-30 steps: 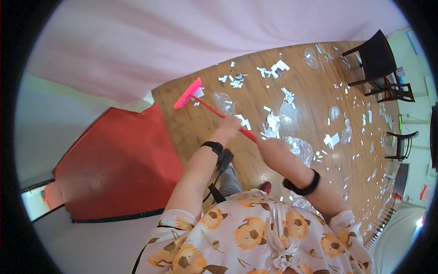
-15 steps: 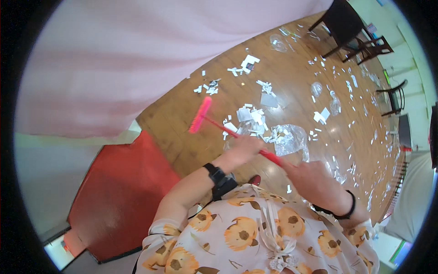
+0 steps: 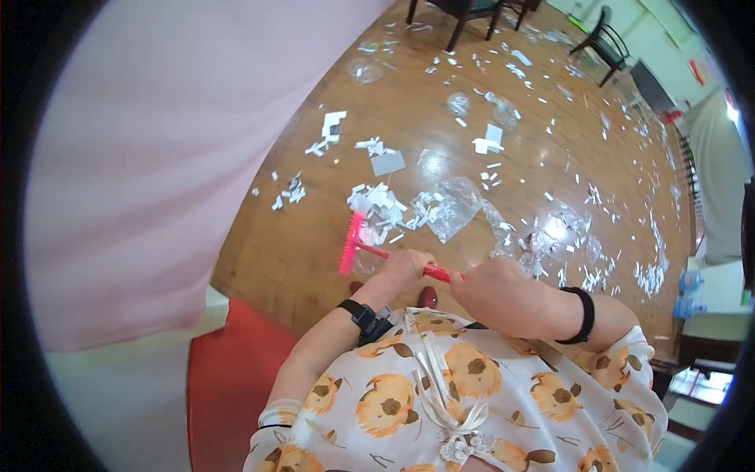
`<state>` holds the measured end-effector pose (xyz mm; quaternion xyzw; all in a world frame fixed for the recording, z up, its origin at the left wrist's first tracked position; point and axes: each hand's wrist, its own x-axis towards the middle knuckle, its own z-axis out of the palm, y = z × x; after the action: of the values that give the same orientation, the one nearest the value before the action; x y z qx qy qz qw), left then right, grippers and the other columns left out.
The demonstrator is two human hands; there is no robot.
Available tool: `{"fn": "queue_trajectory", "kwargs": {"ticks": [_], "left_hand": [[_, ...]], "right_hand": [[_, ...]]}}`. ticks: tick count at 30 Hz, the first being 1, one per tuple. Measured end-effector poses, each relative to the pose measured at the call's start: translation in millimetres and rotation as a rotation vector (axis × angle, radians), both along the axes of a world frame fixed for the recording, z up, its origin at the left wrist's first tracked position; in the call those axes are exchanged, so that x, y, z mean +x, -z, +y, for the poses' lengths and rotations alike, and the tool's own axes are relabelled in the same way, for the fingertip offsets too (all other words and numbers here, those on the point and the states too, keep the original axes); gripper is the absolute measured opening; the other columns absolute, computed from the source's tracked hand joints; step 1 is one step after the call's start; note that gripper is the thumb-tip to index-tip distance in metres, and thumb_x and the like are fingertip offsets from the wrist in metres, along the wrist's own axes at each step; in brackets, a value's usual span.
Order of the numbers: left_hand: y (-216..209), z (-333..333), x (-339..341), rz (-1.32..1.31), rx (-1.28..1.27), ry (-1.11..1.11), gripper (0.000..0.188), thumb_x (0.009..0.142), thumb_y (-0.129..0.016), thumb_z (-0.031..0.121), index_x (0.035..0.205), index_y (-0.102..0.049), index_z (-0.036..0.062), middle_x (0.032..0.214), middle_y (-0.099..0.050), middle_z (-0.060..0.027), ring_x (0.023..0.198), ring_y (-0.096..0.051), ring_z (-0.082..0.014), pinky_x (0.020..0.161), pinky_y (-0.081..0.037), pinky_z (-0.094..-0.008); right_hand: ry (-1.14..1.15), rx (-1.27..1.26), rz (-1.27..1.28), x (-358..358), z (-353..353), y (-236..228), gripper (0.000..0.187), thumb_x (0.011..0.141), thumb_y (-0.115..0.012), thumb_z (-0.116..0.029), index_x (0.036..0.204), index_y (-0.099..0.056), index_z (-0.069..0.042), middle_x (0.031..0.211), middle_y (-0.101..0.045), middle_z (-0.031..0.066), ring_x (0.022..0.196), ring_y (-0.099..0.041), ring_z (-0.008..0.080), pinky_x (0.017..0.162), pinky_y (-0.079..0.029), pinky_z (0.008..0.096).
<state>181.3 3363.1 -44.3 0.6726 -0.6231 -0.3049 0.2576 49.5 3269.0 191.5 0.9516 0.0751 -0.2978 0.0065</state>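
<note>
Down at the person's feet, the pink broom point(image 3: 370, 250) lies almost level across the view, its long axis running from the bristle head at the person's left to the red handle that passes through both hands at the right. The left hand point(image 3: 403, 270) is closed round the handle nearer the head, and the right hand point(image 3: 491, 287) is closed round it further back, so the left is the nearer one to the bristles. The head stands on the wooden floor point(image 3: 267, 259), touching the near edge of a heap of white paper scraps point(image 3: 379, 200), which lies just beyond it, away from the body. A crumpled clear plastic bag point(image 3: 452, 206) rests beside that heap to the right, with more scraps and plastic strewn well apart across the boards beyond. A pale pink wall point(image 3: 157, 157) rises close on the left, and a red mat point(image 3: 228, 377) lies behind the head, toward the person. Dark chairs point(image 3: 464, 12) stand far off.
</note>
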Motion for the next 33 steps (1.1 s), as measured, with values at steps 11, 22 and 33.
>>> {"fn": "queue_trajectory", "kwargs": {"ticks": [11, 22, 33], "left_hand": [[-46.9, -24.9, 8.5, -0.359, 0.178, 0.225, 0.015, 0.075, -0.067, 0.025, 0.079, -0.063, 0.0113, 0.077, -0.067, -0.0126, 0.077, -0.065, -0.0324, 0.067, -0.051, -0.0446], [19.2, 65.3, 210.2, -0.485, 0.282, 0.008, 0.019, 0.077, -0.066, 0.030, 0.084, -0.065, 0.0129, 0.081, -0.067, -0.0116, 0.080, -0.065, -0.0317, 0.069, -0.052, -0.0439], [93.8, 105.0, 419.4, -0.347, 0.254, -0.194, 0.006, 0.079, -0.061, 0.016, 0.083, -0.062, 0.0109, 0.086, -0.065, -0.0133, 0.083, -0.063, -0.0337, 0.069, -0.049, -0.0460]], "right_hand": [[0.254, 0.042, -0.275, -49.9, -13.5, 6.2, 0.006, 0.077, -0.062, -0.014, 0.079, -0.063, -0.009, 0.060, -0.062, 0.0039, 0.055, -0.064, 0.0187, 0.045, -0.046, 0.0308], [0.234, 0.306, -0.419, 153.8, 17.1, 111.2, 0.013, 0.081, -0.058, -0.017, 0.092, -0.061, -0.009, 0.064, -0.063, 0.0070, 0.058, -0.065, 0.0232, 0.047, -0.048, 0.0361], [0.428, 0.310, -0.336, 374.4, 77.5, 179.6, 0.009, 0.080, -0.060, -0.014, 0.086, -0.063, -0.008, 0.071, -0.068, 0.0071, 0.063, -0.068, 0.0212, 0.050, -0.053, 0.0345]]}}
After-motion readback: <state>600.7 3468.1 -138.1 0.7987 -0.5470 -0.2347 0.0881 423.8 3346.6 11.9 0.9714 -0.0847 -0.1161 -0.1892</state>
